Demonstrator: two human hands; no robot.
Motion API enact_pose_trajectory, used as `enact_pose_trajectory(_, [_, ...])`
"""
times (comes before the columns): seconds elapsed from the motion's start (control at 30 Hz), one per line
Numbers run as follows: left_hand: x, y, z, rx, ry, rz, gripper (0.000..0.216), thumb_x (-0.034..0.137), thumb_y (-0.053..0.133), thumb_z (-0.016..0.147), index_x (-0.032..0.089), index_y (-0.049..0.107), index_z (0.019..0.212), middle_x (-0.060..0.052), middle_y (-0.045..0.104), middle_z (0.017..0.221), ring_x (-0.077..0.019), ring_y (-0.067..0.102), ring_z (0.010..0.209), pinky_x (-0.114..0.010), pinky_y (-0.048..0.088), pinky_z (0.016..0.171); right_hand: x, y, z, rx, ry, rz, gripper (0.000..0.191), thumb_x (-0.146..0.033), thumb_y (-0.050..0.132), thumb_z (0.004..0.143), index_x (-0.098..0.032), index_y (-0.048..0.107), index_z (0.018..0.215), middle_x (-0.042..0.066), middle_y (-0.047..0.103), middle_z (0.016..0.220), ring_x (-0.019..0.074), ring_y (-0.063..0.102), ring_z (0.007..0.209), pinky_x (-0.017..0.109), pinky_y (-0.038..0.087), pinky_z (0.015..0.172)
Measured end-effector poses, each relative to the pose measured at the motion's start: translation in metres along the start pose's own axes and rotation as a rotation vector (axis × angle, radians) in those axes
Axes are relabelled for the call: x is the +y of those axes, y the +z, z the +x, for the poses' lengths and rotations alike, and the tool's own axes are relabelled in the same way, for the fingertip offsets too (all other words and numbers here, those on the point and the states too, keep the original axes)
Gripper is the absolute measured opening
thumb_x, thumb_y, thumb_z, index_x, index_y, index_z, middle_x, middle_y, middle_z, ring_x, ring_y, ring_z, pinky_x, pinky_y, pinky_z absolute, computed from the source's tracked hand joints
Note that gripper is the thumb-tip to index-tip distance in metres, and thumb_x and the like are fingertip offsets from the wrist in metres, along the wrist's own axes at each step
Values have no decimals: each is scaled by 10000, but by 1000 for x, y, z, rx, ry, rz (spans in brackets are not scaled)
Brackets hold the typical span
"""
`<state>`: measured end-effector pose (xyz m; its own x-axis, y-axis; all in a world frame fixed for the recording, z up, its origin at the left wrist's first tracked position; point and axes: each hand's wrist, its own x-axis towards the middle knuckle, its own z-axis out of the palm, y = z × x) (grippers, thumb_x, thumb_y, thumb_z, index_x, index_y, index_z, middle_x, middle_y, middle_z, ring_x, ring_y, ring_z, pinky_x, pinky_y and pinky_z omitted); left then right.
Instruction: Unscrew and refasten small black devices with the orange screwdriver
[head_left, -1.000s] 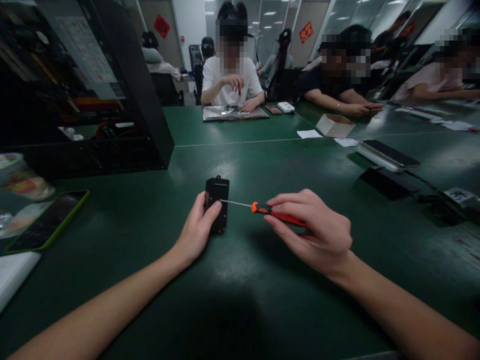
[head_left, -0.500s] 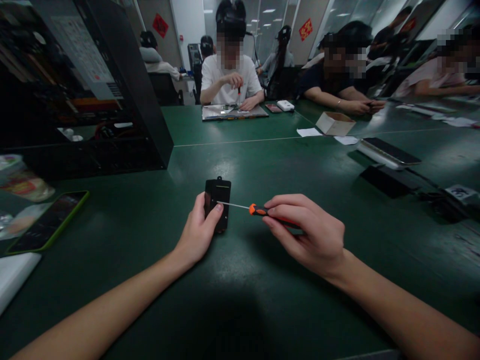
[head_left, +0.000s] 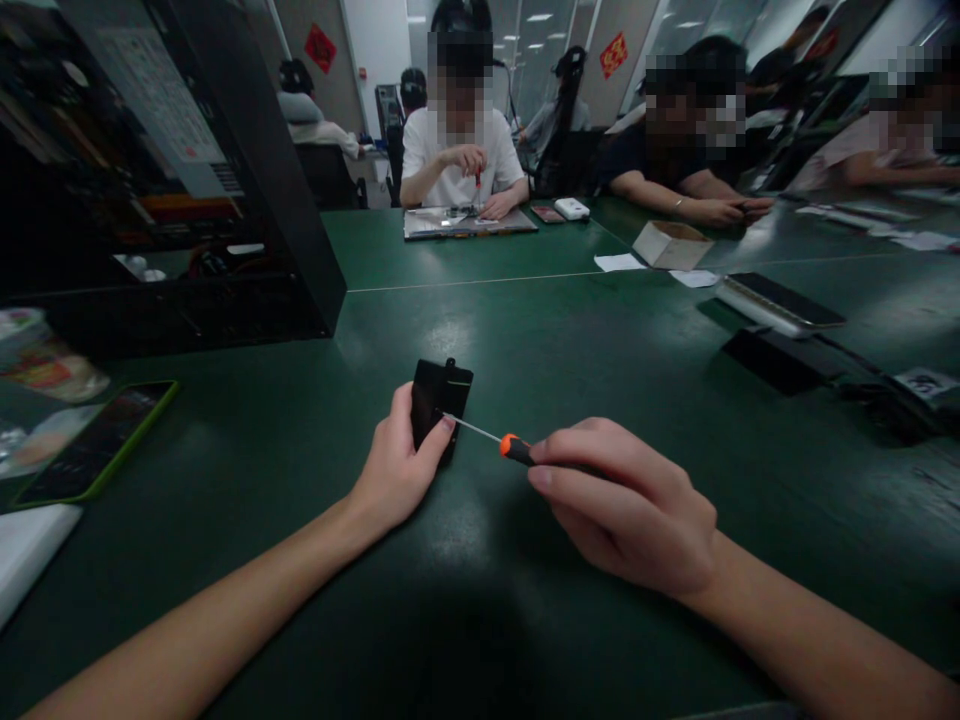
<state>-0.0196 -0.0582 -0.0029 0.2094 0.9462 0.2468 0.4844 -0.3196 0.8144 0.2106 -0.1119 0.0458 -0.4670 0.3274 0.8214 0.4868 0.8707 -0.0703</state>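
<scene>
A small black device [head_left: 441, 394] lies on the green table [head_left: 525, 330] in front of me. My left hand [head_left: 397, 465] grips its near end, thumb pressed on top. My right hand [head_left: 626, 510] is closed around the handle of an orange-and-black screwdriver [head_left: 510, 447]. The thin metal shaft reaches left and its tip touches the device's top face near my left thumb.
A phone in a green case [head_left: 97, 440] lies at the left, by packets [head_left: 37, 360] and a black cabinet [head_left: 172, 180]. A phone on a white block [head_left: 780, 302] and black items [head_left: 780, 360] sit at right. A cardboard box [head_left: 671, 245] and people working are across the table.
The black device has turned a little clockwise and tilted. My right hand has dropped nearer to me, so the screwdriver now slopes up to the left into the device.
</scene>
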Motion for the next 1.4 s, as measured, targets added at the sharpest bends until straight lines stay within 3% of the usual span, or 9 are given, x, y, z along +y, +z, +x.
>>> enact_pose_trajectory(0.13, [-1,-1,1,-7,-7,-12,394,436,543,992,194,488,1297,-43,669,1007,-223,631,876,-317,488,742,3,2,-1,101,84,-79,318,-40,624,846,-238,619,1095,79,650,1115,200,676,982,339,614,782])
enact_pose_trajectory(0.27, [0,-2,1,-3,-19,-26,392,440,544,990,187,490,1286,-36,672,970,-221,635,853,-312,485,734,7,3,-1,52,80,-102,291,-132,669,865,-246,613,1127,79,667,1103,205,688,945,336,626,759])
enact_pose_trajectory(0.4, [1,-1,0,4,-15,-27,392,434,556,981,188,500,1282,-38,683,975,-230,645,859,-319,487,746,8,2,-1,69,130,-90,328,-48,614,855,-257,625,1107,68,664,1096,185,684,923,310,616,736])
enact_pose_trajectory(0.6, [-3,0,1,29,-16,-44,400,445,566,974,187,519,1276,-61,692,1034,-248,656,909,-335,496,772,8,2,-4,13,47,-112,261,-161,678,871,-262,629,1107,66,683,1090,204,692,924,336,618,756])
enact_pose_trajectory(0.8, [-2,-1,0,46,-13,-31,357,428,582,955,188,528,1214,-54,681,996,-241,653,879,-342,495,768,5,3,-1,91,41,-108,274,-99,639,844,-265,628,1061,71,660,1083,209,691,927,344,619,738])
enact_pose_trajectory(0.9, [0,-1,0,67,-2,-7,316,410,584,942,190,529,1163,-48,676,975,-241,651,877,-342,492,765,4,2,-1,58,-15,-92,220,-179,675,864,-260,636,1065,64,679,1061,197,701,880,326,618,708])
enact_pose_trajectory(1.13, [-2,-1,1,71,-7,-45,324,432,634,922,208,523,1129,-27,663,928,-208,641,808,-318,489,718,-3,3,1,64,9,-61,223,-113,624,851,-261,652,1015,52,700,1031,191,703,873,333,616,748])
enact_pose_trajectory(1.27, [-3,0,0,76,-28,-127,320,439,628,925,211,506,1114,-27,658,924,-201,648,786,-326,509,719,-6,4,2,-22,-38,-22,153,-183,639,897,-223,650,1045,60,723,1020,176,705,835,326,600,749])
enact_pose_trajectory(1.4, [-3,0,0,111,-42,-152,307,418,653,908,224,497,1087,-4,635,895,-196,642,768,-319,515,704,-8,7,2,-46,-7,54,205,-102,559,920,-194,636,1086,78,723,1055,156,700,845,309,595,766])
